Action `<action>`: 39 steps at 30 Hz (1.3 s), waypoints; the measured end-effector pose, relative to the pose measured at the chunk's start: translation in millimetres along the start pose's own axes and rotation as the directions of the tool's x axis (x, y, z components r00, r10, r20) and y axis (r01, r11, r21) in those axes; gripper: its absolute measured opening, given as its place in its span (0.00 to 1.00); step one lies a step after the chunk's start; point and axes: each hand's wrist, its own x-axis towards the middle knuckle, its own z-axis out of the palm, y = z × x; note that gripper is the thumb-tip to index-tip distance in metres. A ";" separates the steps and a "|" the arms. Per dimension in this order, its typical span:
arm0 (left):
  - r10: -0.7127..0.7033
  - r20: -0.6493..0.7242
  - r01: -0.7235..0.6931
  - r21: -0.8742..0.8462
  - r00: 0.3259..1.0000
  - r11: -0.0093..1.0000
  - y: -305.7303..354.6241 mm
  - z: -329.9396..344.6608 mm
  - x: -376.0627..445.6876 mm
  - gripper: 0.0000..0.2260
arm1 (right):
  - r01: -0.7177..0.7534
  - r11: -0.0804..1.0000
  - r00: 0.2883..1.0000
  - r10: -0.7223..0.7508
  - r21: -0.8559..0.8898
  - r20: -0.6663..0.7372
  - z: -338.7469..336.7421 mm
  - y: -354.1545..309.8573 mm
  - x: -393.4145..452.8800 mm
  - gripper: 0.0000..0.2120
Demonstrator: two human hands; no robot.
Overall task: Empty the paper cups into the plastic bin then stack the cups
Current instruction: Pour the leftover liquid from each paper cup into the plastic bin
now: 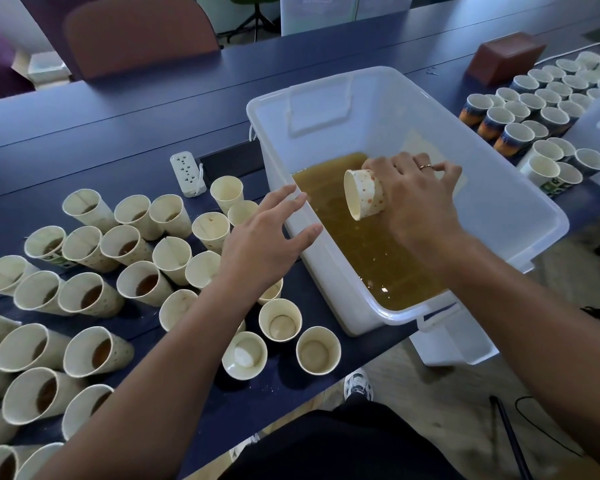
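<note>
A translucent plastic bin (506, 202) stands on the dark blue table, holding amber liquid (354, 251). Over the liquid my right hand (416, 202) grips a dotted paper cup (364, 194), tipped on its side with its mouth facing left; its inside looks empty. My left hand (267, 237) hovers with fingers spread and straight over the bin's left rim, holding nothing. Left of the bin stand several paper cups (94, 292), many with brown liquid in the bottom. Three cups near the table's front edge (317, 349) look empty.
A white power strip (187, 174) lies behind the cups. Several more cups (541, 112), mostly dark-printed, crowd the table at the far right beside a brown box (506, 57). A second plastic container (454, 341) sits below the table edge. A chair (139, 36) stands beyond the table.
</note>
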 end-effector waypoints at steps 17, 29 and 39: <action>-0.210 -0.130 0.069 -0.674 0.969 0.736 13.9 -60.8 -29.0 0.09 | -0.055 0.852 0.969 0.172 0.520 -0.179 -42.8 -87.5 -17.3 0.34; -0.536 -0.280 0.473 -0.265 0.796 0.840 -102.2 -112.7 -126.7 0.04 | -0.024 0.652 0.865 -0.367 0.758 0.343 2.1 -207.8 -57.1 0.47; -0.727 -0.238 0.761 0.099 0.644 0.641 -171.2 -109.7 -151.9 0.04 | 0.250 0.909 0.699 -0.407 0.333 0.588 54.0 -246.3 -86.1 0.18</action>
